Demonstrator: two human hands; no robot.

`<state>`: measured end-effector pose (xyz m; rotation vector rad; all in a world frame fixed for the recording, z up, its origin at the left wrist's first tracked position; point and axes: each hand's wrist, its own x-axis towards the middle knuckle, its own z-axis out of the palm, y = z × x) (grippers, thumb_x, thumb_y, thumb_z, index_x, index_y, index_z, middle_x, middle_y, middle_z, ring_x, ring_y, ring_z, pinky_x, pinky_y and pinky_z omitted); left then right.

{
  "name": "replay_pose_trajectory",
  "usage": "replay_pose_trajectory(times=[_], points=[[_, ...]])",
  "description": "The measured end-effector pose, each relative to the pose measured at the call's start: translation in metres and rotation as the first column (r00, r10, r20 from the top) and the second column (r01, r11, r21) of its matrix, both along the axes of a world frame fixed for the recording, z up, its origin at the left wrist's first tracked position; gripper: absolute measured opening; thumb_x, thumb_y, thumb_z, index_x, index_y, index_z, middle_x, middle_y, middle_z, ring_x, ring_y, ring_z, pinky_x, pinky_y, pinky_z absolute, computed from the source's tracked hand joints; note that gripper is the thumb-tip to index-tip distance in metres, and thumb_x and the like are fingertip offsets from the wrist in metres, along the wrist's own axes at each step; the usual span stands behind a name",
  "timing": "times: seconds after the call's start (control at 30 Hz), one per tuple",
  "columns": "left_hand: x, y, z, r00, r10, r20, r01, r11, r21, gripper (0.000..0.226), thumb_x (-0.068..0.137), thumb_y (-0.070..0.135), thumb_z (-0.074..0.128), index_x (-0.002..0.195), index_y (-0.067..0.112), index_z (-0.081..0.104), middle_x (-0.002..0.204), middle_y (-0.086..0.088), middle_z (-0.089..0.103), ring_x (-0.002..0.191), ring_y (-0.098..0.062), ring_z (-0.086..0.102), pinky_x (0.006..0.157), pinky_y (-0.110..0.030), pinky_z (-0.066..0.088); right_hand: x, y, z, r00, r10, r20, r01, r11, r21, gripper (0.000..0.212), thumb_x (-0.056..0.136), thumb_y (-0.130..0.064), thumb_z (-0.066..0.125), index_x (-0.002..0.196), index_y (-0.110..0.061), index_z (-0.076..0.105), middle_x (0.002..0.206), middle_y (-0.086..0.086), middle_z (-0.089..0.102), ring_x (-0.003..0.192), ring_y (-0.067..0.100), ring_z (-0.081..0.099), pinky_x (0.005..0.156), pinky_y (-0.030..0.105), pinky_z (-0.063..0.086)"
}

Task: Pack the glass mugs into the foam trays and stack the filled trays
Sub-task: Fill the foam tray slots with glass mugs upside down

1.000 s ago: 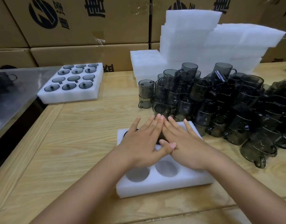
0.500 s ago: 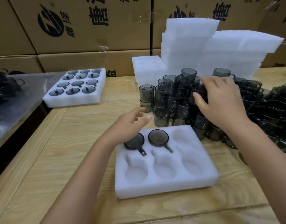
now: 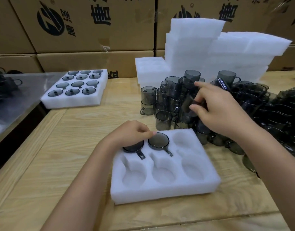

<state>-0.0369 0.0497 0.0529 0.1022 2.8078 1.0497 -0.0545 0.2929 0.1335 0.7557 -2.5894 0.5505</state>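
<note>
Gripping a tilted mug [image 3: 191, 104] at centre right, the right hand [image 3: 223, 112] sat just above-right of the foam tray's [image 3: 160, 192] empty pocket [image 3: 181, 139]; the left hand [image 3: 130, 135] rested loosely curled on a seated mug [image 3: 133, 146].

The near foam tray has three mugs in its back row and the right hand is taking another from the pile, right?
Two mugs, not three: the head view shows the near foam tray's third back pocket empty. The rest is right.
</note>
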Motion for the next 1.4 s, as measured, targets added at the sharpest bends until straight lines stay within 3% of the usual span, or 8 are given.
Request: replay_pose_trajectory(times=[0.17, 0.33, 0.43, 0.67, 0.87, 1.13, 1.27, 1.4], points=[[-0.001, 0.0, -0.001, 1.0, -0.009, -0.008, 0.009, 1.0, -0.022, 0.03, 0.085, 0.054, 0.06, 0.076, 0.027, 0.072, 0.083, 0.003, 0.07, 0.082, -0.017, 0.061, 0.076, -0.033, 0.049, 0.032, -0.01, -0.016, 0.966, 0.178, 0.187, -0.184, 0.983, 0.013, 0.015, 0.08, -0.015, 0.069, 0.075, -0.015, 0.055, 0.116, 0.007, 0.063, 0.117, 0.022, 0.053, 0.086, 0.026, 0.039], [0.001, 0.0, -0.001, 1.0, -0.017, -0.01, 0.017, 1.0, -0.015, 0.031, 0.085, 0.054, 0.06, 0.076, 0.027, 0.072, 0.082, -0.001, 0.069, 0.073, -0.011, 0.057, 0.07, -0.028, 0.044, 0.024, -0.003, -0.038, 0.952, 0.098, 0.292, -0.119, 0.991, 0.055, 0.028, 0.085, -0.028, 0.064, 0.108, -0.033, 0.049, 0.111, -0.007, 0.059, 0.097, 0.018, 0.054, 0.08, 0.032, 0.044], [0.001, 0.0, -0.001, 1.0, -0.023, 0.0, 0.023, 0.999, -0.022, 0.032, 0.085, 0.055, 0.059, 0.076, 0.027, 0.071, 0.084, -0.006, 0.068, 0.07, -0.009, 0.053, 0.07, -0.028, 0.042, 0.018, 0.001, -0.043, 0.958, 0.05, 0.282, -0.083, 0.991, 0.108, 0.054, 0.085, -0.03, 0.065, 0.135, -0.029, 0.044, 0.129, -0.009, 0.055, 0.115, 0.02, 0.053, 0.093, 0.033, 0.044], [0.004, 0.006, 0.006, 0.998, -0.047, 0.029, 0.05, 0.992, -0.116, 0.028, 0.09, 0.05, 0.055, 0.095, 0.028, 0.071, 0.097, 0.002, 0.07, 0.091, -0.012, 0.061, 0.085, -0.031, 0.046, 0.017, -0.003, -0.053, 0.955, 0.085, 0.284, -0.136, 0.976, 0.168, 0.056, 0.082, -0.034, 0.068, 0.135, -0.029, 0.05, 0.136, -0.014, 0.051, 0.126, 0.012, 0.045, 0.103, 0.033, 0.038], [0.02, 0.054, 0.026, 0.957, -0.267, -0.113, 0.259, 0.963, -0.078, 0.058, 0.094, 0.056, 0.035, 0.148, 0.032, 0.03, 0.15, 0.015, 0.037, 0.135, -0.003, 0.034, 0.101, -0.018, 0.026, 0.032, 0.004, -0.079, 0.903, 0.136, 0.407, -0.239, 0.947, 0.214, 0.091, 0.077, -0.069, 0.007, 0.151, -0.016, -0.001, 0.157, -0.006, -0.01, 0.14, -0.001, -0.019, 0.112, 0.015, -0.01], [0.031, 0.083, 0.006, 0.942, -0.333, -0.05, 0.271, 0.837, -0.476, 0.078, 0.093, 0.063, 0.016, 0.153, 0.016, 0.001, 0.161, 0.004, 0.004, 0.146, -0.005, 0.001, 0.12, -0.037, -0.001, 0.038, 0.001, -0.086, 0.891, 0.039, 0.453, -0.2, 0.929, 0.312, 0.077, 0.091, -0.057, 0.018, 0.145, -0.02, -0.023, 0.153, -0.005, -0.028, 0.133, 0.0, -0.034, 0.109, 0.019, -0.019], [0.029, 0.077, 0.009, 0.946, -0.323, -0.026, 0.292, 0.886, -0.359, 0.072, 0.094, 0.06, 0.021, 0.153, 0.024, -0.001, 0.16, 0.006, 0.009, 0.145, -0.005, 0.003, 0.115, -0.026, -0.001, 0.041, -0.001, -0.078, 0.894, 0.024, 0.448, -0.21, 0.905, 0.371, 0.078, 0.092, -0.058, 0.017, 0.147, -0.015, -0.017, 0.155, -0.002, -0.023, 0.137, 0.005, -0.028, 0.111, 0.021, -0.016], [0.026, 0.026, 0.02, 0.961, -0.196, -0.196, 0.177, 0.978, -0.113, 0.062, 0.092, 0.055, 0.045, 0.148, 0.039, 0.023, 0.147, 0.013, 0.042, 0.135, -0.006, 0.032, 0.106, -0.022, 0.025, 0.029, -0.012, -0.049, 0.984, 0.153, 0.092, -0.166, 0.974, 0.152, 0.046, 0.1, -0.028, 0.037, 0.14, -0.005, 0.04, 0.149, 0.011, 0.036, 0.141, 0.022, 0.027, 0.116, 0.032, 0.015]])
